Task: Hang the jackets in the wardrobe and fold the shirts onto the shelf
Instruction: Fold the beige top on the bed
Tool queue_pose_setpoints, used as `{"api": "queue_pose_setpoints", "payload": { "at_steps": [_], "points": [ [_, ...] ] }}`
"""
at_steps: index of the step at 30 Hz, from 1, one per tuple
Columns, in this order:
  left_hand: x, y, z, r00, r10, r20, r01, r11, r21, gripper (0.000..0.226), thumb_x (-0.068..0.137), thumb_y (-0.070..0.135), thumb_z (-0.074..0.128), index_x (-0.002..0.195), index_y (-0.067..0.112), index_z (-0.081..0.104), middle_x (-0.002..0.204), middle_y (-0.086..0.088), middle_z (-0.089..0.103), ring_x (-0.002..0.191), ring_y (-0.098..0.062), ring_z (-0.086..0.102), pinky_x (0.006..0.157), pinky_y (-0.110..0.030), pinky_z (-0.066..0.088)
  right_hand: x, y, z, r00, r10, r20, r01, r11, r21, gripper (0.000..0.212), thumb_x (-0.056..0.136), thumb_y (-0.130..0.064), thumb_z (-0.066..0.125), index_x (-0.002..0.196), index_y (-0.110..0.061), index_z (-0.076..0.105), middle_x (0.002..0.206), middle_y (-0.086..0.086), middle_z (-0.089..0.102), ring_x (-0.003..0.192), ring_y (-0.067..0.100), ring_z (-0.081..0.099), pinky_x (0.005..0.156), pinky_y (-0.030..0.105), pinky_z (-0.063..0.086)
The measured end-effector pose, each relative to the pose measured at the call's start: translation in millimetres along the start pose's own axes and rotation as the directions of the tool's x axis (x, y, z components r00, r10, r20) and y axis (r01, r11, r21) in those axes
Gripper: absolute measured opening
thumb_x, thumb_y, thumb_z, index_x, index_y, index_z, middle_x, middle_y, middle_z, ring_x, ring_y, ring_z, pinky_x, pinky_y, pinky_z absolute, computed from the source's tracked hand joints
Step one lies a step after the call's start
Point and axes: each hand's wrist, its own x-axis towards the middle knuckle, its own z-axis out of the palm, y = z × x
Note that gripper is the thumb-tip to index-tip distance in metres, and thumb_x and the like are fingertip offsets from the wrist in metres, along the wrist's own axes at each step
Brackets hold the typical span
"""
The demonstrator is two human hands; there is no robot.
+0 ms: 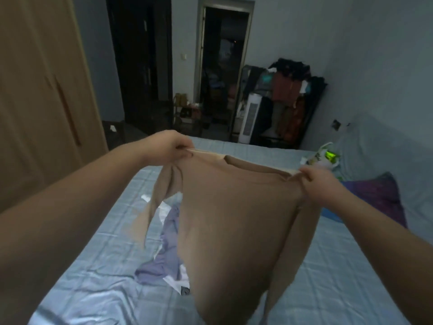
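A tan long-sleeved shirt [232,219] hangs in the air above the bed, held up by its two shoulders. My left hand [169,145] pinches the left shoulder and my right hand [319,184] pinches the right one. One sleeve dangles at the left, the other at the right. Under the shirt, a crumpled pile of lilac and white clothes [165,256] lies on the bed, partly hidden by the tan fabric. The wooden wardrobe [42,90] stands at the left with its door shut.
The bed [93,266] has a light blue checked sheet. A purple cushion [375,195] and a plastic bag [323,158] lie at its right side. Beyond the bed stand a clothes rack [290,102], a white tower fan [249,118] and an open doorway [222,66].
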Motion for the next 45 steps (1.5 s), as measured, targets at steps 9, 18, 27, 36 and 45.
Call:
{"api": "queue_pose_setpoints", "payload": {
  "at_steps": [9, 18, 27, 36, 45],
  "points": [
    [63, 146, 119, 0.970, -0.233, -0.070, 0.211, 0.949, -0.232, 0.020, 0.098, 0.014, 0.052, 0.103, 0.021, 0.070, 0.101, 0.001, 0.066, 0.090, -0.013, 0.057, 0.076, -0.029, 0.041, -31, 175, -20, 0.925, 0.355, 0.138, -0.362, 0.705, 0.610, 0.022, 0.098, -0.029, 0.058, 0.088, -0.014, 0.070, 0.095, 0.005, 0.070, 0.086, 0.020, 0.064, 0.079, 0.033, 0.053],
    [64, 253, 187, 0.978, -0.174, -0.112, 0.116, 0.909, -0.400, 0.015, 0.091, 0.032, 0.070, 0.085, 0.018, 0.073, 0.084, -0.004, 0.071, 0.081, -0.014, 0.063, 0.074, -0.029, 0.045, -81, 314, -82, 0.972, -0.003, 0.236, -0.134, 0.815, 0.564, 0.018, 0.090, -0.023, 0.069, 0.073, -0.016, 0.066, 0.069, -0.006, 0.059, 0.068, 0.005, 0.053, 0.064, 0.029, 0.040],
    [46, 296, 208, 0.993, -0.072, -0.097, -0.008, 0.758, -0.653, 0.011, 0.091, 0.026, 0.070, 0.085, 0.018, 0.076, 0.083, 0.002, 0.073, 0.082, -0.006, 0.065, 0.075, -0.020, 0.048, -128, 364, -116, 0.966, 0.031, 0.255, -0.188, 0.762, 0.620, 0.023, 0.096, -0.011, 0.059, 0.085, -0.021, 0.077, 0.082, -0.004, 0.073, 0.075, 0.005, 0.063, 0.064, 0.016, 0.050],
    [39, 313, 242, 0.988, -0.097, -0.119, -0.034, 0.616, -0.787, 0.009, 0.089, 0.010, 0.072, 0.082, 0.016, 0.073, 0.073, 0.010, 0.067, 0.070, -0.002, 0.059, 0.063, -0.011, 0.045, -164, 348, -76, 0.837, 0.296, -0.461, -0.157, 0.936, 0.315, 0.011, 0.096, -0.026, 0.048, 0.096, -0.023, 0.059, 0.082, -0.009, 0.057, 0.077, 0.007, 0.050, 0.065, 0.026, 0.031],
    [62, 308, 257, 0.970, -0.188, -0.155, 0.000, 0.637, -0.771, 0.010, 0.086, 0.025, 0.072, 0.088, 0.015, 0.072, 0.078, 0.004, 0.070, 0.073, -0.006, 0.062, 0.063, -0.016, 0.047, -143, 379, -80, 0.832, -0.030, -0.554, 0.032, 0.999, -0.005, 0.016, 0.098, -0.027, 0.047, 0.099, -0.020, 0.061, 0.090, 0.004, 0.065, 0.083, 0.023, 0.056, 0.066, 0.035, 0.039]
  ]
}}
